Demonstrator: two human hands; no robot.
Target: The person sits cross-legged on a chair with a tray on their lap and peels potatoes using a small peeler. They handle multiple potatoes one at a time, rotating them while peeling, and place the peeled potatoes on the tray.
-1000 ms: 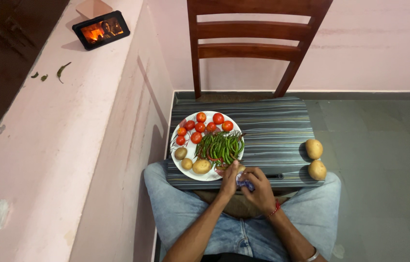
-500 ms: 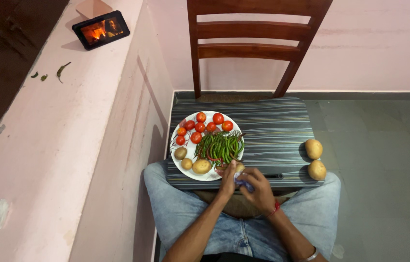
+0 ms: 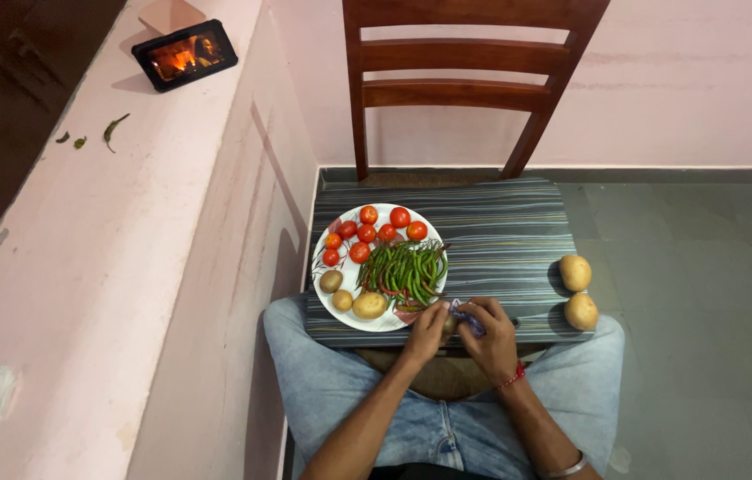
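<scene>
Against pink walls, on the grey striped cushion (image 3: pixel 500 240) of a wooden chair, we are closing our left hand (image 3: pixel 426 329) round a small brown potato (image 3: pixel 448 325), while our right hand (image 3: pixel 491 331) is curling on a blue-handled peeler (image 3: pixel 465 316). Beside us, two yellow potatoes (image 3: pixel 577 291) are lying finished; three more are waiting on the white plate (image 3: pixel 349 318) with red tomatoes (image 3: pixel 367 233) and green chillies (image 3: pixel 404 270).

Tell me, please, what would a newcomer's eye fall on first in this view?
Probably the round white plate on the striped chair seat, heaped with red tomatoes, green chillies and small brown potatoes. Next, the left hand and right hand meeting at the seat's front edge, and the glowing black tablet on the pink ledge.
</scene>
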